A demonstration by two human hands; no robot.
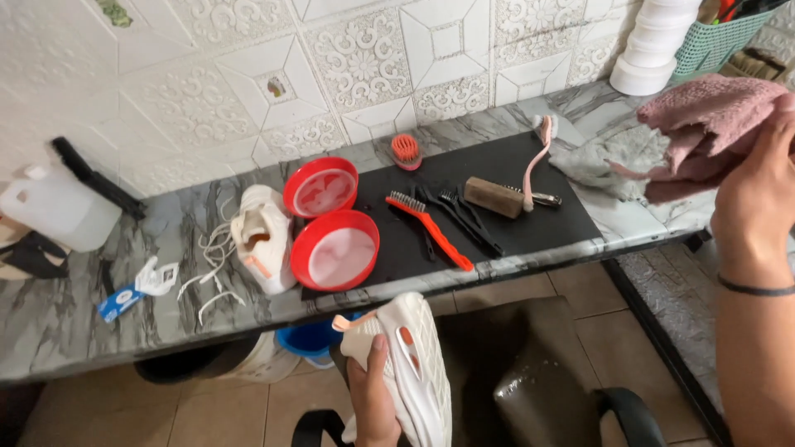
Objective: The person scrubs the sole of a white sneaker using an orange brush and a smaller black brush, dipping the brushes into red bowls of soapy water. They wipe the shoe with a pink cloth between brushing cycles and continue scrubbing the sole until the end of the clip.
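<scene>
The left hand point(374, 397) grips a white foam-soled sneaker with orange accents point(412, 364), held below the front edge of the grey marbled stone counter point(74, 323). The right hand point(758, 194) is closed on a crumpled pink terry cloth point(704, 124) above the counter's right end. On the counter, a second white sneaker point(263, 236) lies beside two round red plastic bowls point(334, 248), touching the left edge of a black rubber mat point(497, 223) bearing an orange-handled wire brush point(426, 228).
</scene>
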